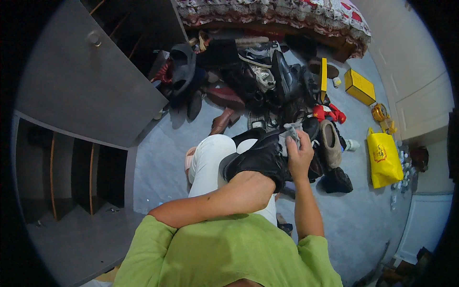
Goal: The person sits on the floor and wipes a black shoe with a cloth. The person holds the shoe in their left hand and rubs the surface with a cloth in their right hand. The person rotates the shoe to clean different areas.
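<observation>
A black leather ankle boot (256,160) is pulled over my left hand, whose forearm (253,189) runs into the boot's opening. That hand's fingers are hidden inside. The boot lies across my lap above my white trousers. In my right hand (300,153) is a bunched grey cloth (292,130), pinched between thumb and fingers and pressed at the boot's right side.
Ahead lies a heap of shoes, including a black leather shoe (283,74), a white sneaker (264,79) and a beige slipper (330,143). Left stands a dark cabinet (91,81) with its door ajar. Right are a yellow bag (384,159) and a yellow box (359,87).
</observation>
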The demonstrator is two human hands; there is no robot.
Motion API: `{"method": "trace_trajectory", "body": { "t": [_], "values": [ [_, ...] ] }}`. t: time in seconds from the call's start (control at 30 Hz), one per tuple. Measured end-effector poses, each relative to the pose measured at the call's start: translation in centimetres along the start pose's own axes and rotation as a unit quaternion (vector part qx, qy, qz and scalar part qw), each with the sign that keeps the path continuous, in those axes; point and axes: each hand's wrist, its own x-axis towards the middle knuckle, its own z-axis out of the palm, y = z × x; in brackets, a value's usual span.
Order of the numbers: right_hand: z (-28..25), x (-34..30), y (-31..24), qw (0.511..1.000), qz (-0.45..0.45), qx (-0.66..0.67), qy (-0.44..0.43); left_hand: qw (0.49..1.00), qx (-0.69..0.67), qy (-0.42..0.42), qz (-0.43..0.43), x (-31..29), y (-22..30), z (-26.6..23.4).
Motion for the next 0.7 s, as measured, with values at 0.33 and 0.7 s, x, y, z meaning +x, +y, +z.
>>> {"method": "trace_trajectory", "body": {
  "t": [0.33, 0.7],
  "values": [
    [-1.2, 0.6, -0.1, 0.996, 0.067, 0.043, -0.047, 0.998, 0.043, -0.047, 0.011, -0.9, -1.1, -1.5],
    [0.5, -1.1, -2.6, 0.999, -0.034, 0.014, -0.021, 0.997, 0.0, -0.064, -0.038, -2.9, -2.5, -6.1]
  ]
}}
